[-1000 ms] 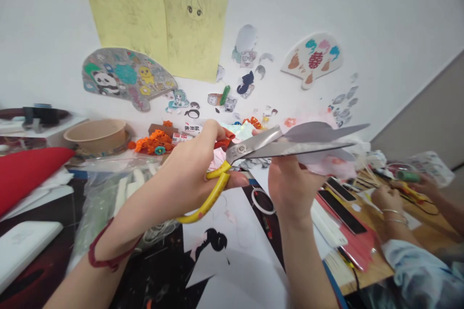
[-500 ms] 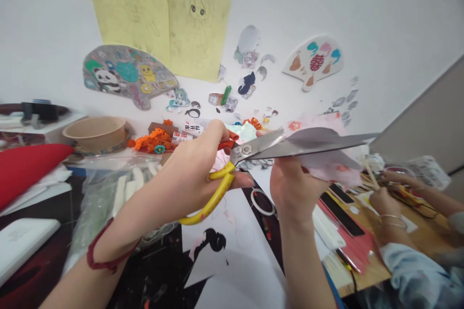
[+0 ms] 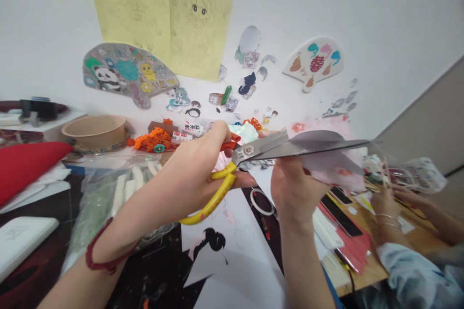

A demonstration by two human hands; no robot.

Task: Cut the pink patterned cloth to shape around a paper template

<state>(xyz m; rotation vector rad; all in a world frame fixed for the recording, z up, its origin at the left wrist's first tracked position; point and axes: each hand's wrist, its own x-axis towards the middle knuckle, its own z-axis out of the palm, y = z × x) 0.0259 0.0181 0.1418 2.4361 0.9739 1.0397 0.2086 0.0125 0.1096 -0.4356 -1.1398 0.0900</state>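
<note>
Scissors (image 3: 268,147) have closed further since the earlier view, their blades now nearly together, and pink paper (image 3: 339,174) has risen higher behind them. Left hand (image 3: 188,169): fingers wrapped round the yellow handles (image 3: 213,198) and pressed together on them, with a red cord (image 3: 105,246) at the wrist. Right hand (image 3: 295,193): fingers curled, pinching the lower edge of the pink paper; the thumb is hidden. Grey paper (image 3: 315,136) shows above and below the blades, in front of the pink paper. Beneath the hands lie a sheet with a black silhouette (image 3: 213,246) and a white ring (image 3: 261,202). Toward the left are a plastic bag (image 3: 97,198) of white strips, a red cushion (image 3: 25,166), a paper bowl (image 3: 93,131) and orange paper flowers (image 3: 154,140). Above them, a painted fan (image 3: 126,75) and yellow sketches (image 3: 159,19) are fixed to the wall. At right, a co-worker's hands (image 3: 384,205), one wrist in bangles, work over a wooden table (image 3: 416,236), beside a blue sleeve (image 3: 416,275).
</note>
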